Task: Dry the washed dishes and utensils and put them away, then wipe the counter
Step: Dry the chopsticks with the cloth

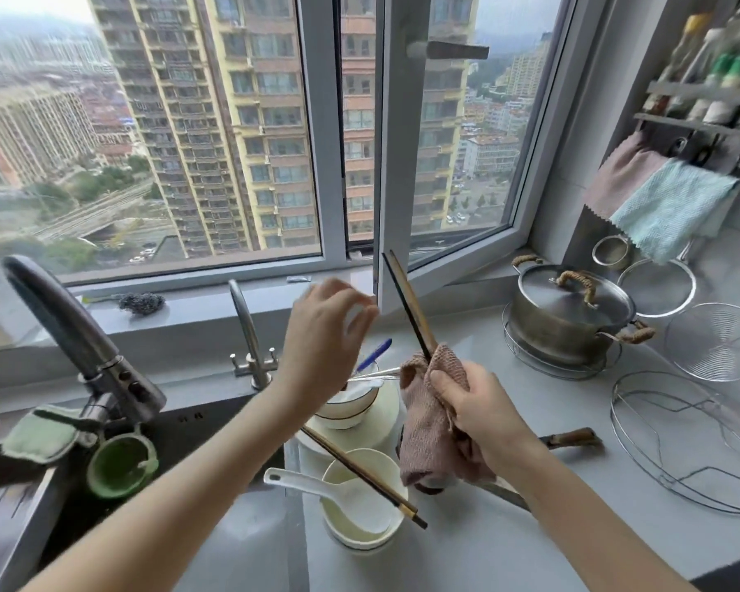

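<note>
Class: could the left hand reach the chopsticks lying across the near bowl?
Probably yes: the left hand looks empty, and the chopsticks lie uncovered on the near bowl, just below it.

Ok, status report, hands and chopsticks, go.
Left hand free, raised. Right hand grips pink cloth round tilted chopsticks. Second pair lies across near bowl. Nothing blocking.

No legible text anywhere. Small dark marking on the sink at its back rim, too small to read. Labels on the bottles in the wall rack are motion-blurred and unreadable.
</note>
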`<control>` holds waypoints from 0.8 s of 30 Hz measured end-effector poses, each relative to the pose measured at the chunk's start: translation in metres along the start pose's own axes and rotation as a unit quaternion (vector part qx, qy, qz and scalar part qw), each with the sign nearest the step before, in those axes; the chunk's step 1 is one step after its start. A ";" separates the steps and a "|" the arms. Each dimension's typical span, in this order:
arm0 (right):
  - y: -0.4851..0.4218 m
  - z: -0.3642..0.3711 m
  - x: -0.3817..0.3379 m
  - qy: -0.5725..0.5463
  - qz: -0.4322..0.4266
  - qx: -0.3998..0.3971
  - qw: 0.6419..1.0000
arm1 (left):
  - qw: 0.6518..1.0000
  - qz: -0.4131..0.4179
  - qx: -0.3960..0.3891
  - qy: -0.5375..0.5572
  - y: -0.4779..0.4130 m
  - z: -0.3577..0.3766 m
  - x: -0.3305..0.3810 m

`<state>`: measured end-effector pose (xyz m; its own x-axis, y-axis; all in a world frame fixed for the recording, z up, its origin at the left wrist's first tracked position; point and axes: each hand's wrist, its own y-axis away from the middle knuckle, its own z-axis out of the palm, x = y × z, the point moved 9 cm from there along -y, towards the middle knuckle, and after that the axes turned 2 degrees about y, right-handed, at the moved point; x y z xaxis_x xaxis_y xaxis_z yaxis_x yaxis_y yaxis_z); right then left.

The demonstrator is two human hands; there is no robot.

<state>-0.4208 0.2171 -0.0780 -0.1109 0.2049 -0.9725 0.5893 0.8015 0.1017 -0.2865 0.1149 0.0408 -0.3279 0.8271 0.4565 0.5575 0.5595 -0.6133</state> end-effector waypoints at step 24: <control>0.022 0.029 0.038 0.389 -0.094 -0.140 0.906 | 0.681 -0.572 0.063 0.452 0.147 0.063 -0.094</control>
<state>-0.3889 0.2262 -0.1184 -0.7824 0.2972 -0.5473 0.2878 0.9518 0.1055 -0.2217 0.1228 -0.1330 0.1434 -0.4947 0.8572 0.2431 0.8572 0.4540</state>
